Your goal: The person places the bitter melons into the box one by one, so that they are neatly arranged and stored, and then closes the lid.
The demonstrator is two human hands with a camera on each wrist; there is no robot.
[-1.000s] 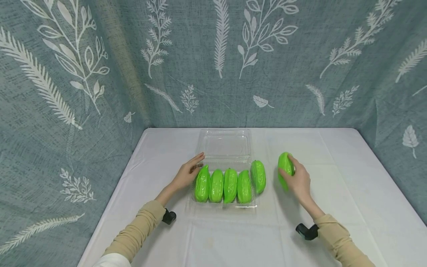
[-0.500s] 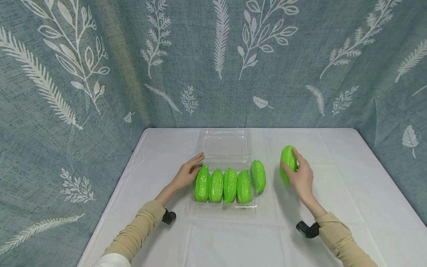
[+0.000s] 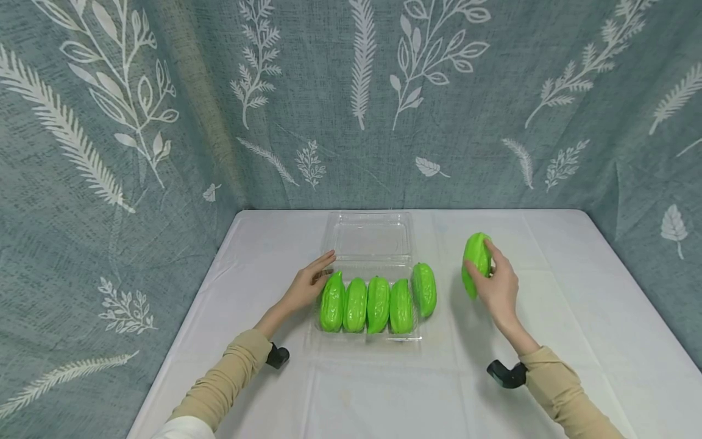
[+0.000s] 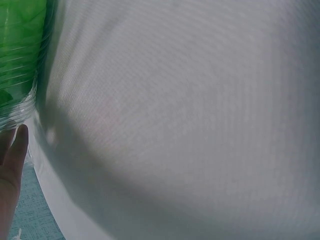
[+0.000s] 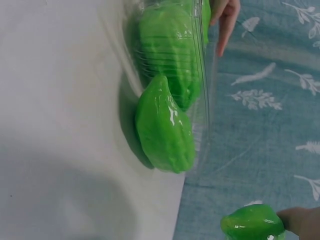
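Observation:
Pinched between the thumb and fingers of my right hand (image 3: 500,286) is a bright green bitter melon (image 3: 476,265), raised above the table at the right. My left hand (image 3: 303,289) lies at the left side of a clear plastic clamshell container (image 3: 403,339), its fingers fairly straight; in the left wrist view a fingertip (image 4: 21,137) meets the container's corner. Several more bitter melons (image 3: 378,305) sit side by side in the container. Another bitter melon (image 3: 425,290) lies just outside its right wall, also seen in the right wrist view.
The container's transparent lid (image 3: 368,236) lies folded back toward the far table edge. A white cloth covers the table (image 3: 362,390). Behind and beside it hangs a blue-green curtain (image 3: 340,164) with white leaf patterns.
My right hand has moved slightly away from me and to the right, carrying its bitter melon. The left hand, the container and the other bitter melons have stayed put.

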